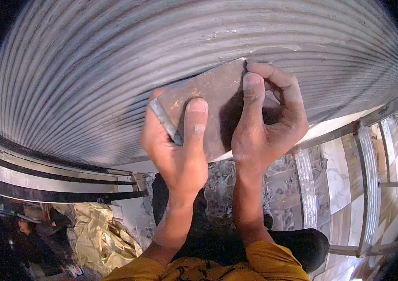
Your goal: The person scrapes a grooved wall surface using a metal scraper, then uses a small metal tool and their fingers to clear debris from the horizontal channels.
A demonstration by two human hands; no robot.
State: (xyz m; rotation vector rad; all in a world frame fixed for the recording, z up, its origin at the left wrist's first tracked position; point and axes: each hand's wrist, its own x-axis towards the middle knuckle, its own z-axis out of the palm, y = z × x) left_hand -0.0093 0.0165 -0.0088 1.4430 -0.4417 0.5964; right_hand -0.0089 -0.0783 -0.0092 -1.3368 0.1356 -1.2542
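Both hands hold one flat brownish-grey plate [220,91], roughly rectangular, tilted against a large grey ribbed surface [171,42]. My left hand [180,140] grips its left side, thumb on the near face and fingers hidden behind. Under that thumb a narrow grey strip [165,120] lies along the plate's left edge. My right hand [269,117] pinches the upper right corner between thumb and bent index finger. The plate's far edge meets the ribs. A dark shadow falls across its right part.
Crumpled gold sheeting [100,236] lies at the lower left, near a person [35,243] in dark clothing. Dark rails [58,187] run along the left. Metal bars [306,187] stand over a tiled floor [337,175] at right. Grey debris covers the floor below my hands.
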